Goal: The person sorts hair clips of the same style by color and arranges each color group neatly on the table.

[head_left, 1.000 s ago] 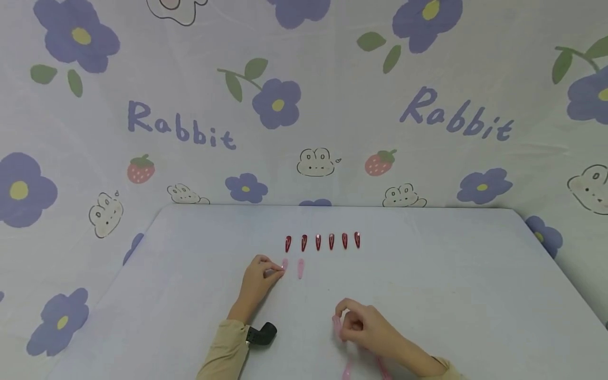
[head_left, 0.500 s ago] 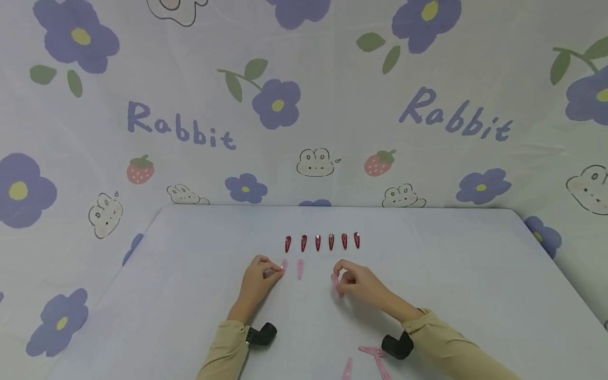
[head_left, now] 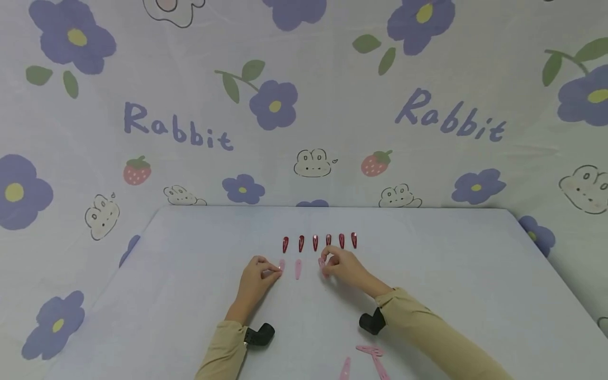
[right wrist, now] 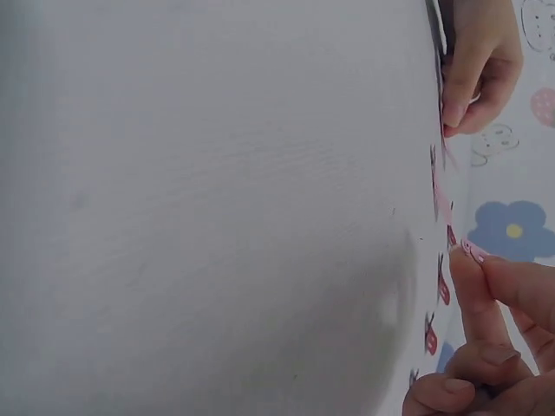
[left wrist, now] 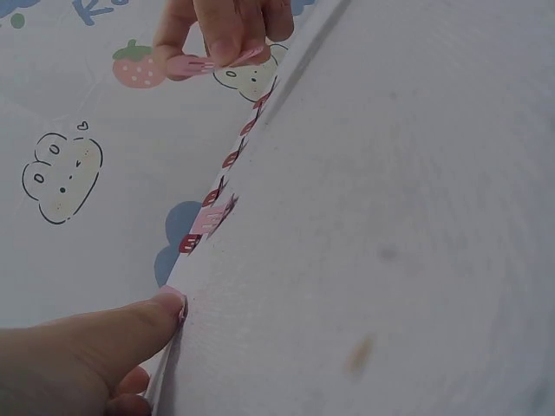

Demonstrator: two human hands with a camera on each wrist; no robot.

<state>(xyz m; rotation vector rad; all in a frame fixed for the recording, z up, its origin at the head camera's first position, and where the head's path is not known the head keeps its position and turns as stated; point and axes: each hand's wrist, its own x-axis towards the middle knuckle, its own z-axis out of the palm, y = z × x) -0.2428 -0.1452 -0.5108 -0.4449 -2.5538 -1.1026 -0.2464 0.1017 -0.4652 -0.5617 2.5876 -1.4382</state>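
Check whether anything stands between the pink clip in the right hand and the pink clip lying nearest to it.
Nothing visible does. In the head view, only bare white table shows between the held clip in the right hand and the nearest pink clip. The red clips lie farther back.

Loose tan fabric is worn on both arms, the left sleeve (head_left: 219, 349) and the right sleeve (head_left: 439, 331) being creased near the cuffs. A black, elbow-shaped left wrist camera (head_left: 261, 335) is matched by a black right wrist camera (head_left: 372, 322). The left hand (head_left: 256, 278) and right hand (head_left: 350, 271) are ungloved.
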